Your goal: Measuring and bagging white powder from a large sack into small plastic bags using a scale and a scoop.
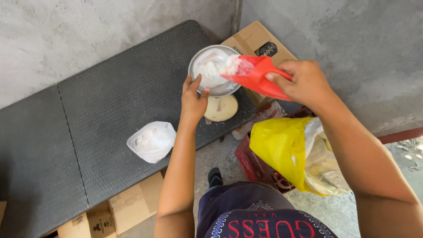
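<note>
Scoop: red plastic, tipped over the bowl, white powder at its lip.
Right hand: fingers clamped on the scoop's handle.
Left hand: fingers together against the metal bowl's rim.
Bowl's bag: white, just beyond the left fingertips.

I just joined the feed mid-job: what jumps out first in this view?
The red scoop in the right hand, tipping white powder into a plastic bag in the metal scale pan at the table's far corner. The left hand steadies the pan's rim. A yellow sack gapes open below the right arm.
</note>
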